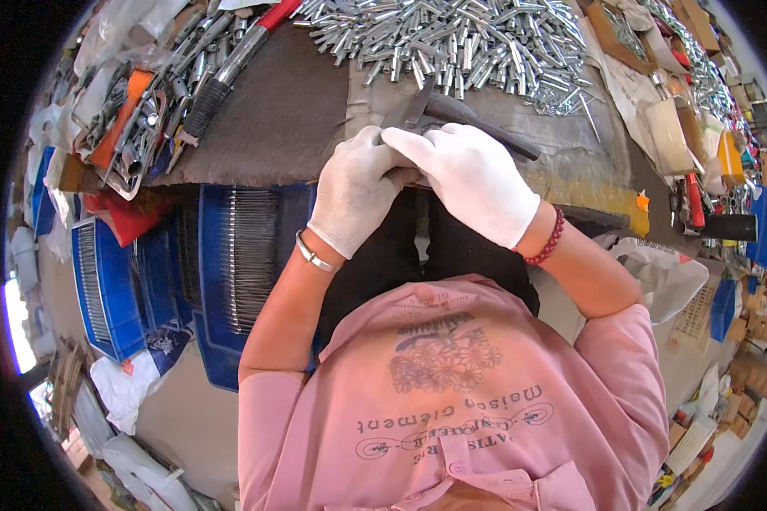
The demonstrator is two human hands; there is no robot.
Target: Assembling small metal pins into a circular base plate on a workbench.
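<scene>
Two hands meet at a workbench heaped with tubes, blue bins below.

cluttered workroom with a pale floor

the floor, greyish beige, shows on both sides below the surface, whose dark cover turns lighter and more worn toward the right; at the far left rim a bright opening glows white, too washed out to tell window from door, with brown wooden slats near it, while cardboard boxes crowd the right rim.
</scene>
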